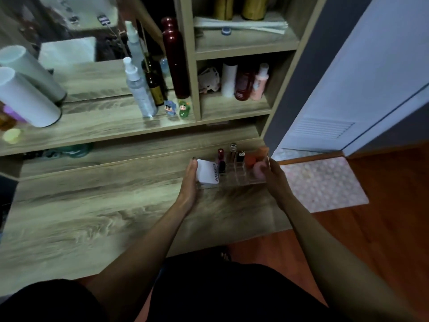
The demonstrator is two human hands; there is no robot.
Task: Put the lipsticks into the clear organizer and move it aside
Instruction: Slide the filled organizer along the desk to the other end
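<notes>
Head view: hands (232, 180) on clear organizer (246, 180), spray bottle (139, 89) behind.

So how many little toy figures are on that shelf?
2: a blue figure and a green figure, side by side right of the spray bottle. Others may be hidden.

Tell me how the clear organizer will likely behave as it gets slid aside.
The clear organizer looks like rigid plastic, so it should move as one piece. The left hand and right hand grip its ends, probably steadying it. The lipsticks stand upright and stick out above the rim, so a jerk might tip them.
</notes>
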